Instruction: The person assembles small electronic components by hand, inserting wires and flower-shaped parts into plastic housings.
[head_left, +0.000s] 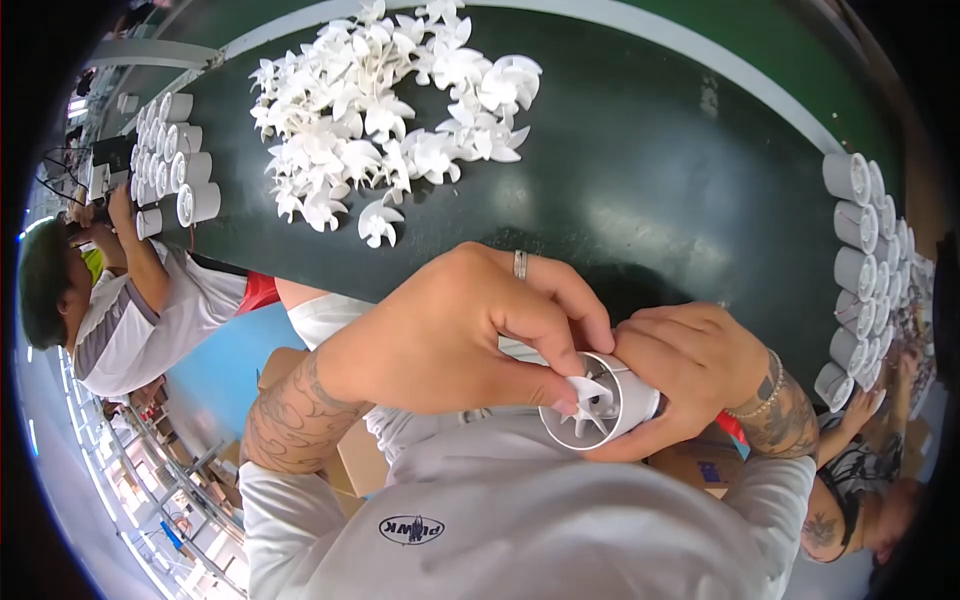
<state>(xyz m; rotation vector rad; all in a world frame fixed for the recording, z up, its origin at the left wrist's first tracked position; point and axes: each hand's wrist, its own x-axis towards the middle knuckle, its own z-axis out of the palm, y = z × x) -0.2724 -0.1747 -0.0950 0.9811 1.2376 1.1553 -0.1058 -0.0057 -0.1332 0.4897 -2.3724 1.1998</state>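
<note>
My right hand (pixel 690 370) wraps round a white cylindrical housing (pixel 636 398), tilted so its open mouth faces down and to the left. Inside the mouth sits a small white fan impeller (pixel 597 402) with curved blades. The thumb and fingers of my left hand (pixel 450 330) close on one of its blades at the rim. How deep the impeller sits on anything inside cannot be made out. Beyond my hands, a big heap of similar white impellers (pixel 350 125) lies on the dark green table (pixel 640 170), with one impeller (pixel 379 222) at its near edge.
Several white cylindrical housings (pixel 185 170) stand in rows at the table's left end, and more white housings (pixel 855 225) line the right end. A co-worker (pixel 170 300) is at the left; another person's arm (pixel 860 430) reaches in at the right. A pale rail (pixel 690 45) borders the far edge.
</note>
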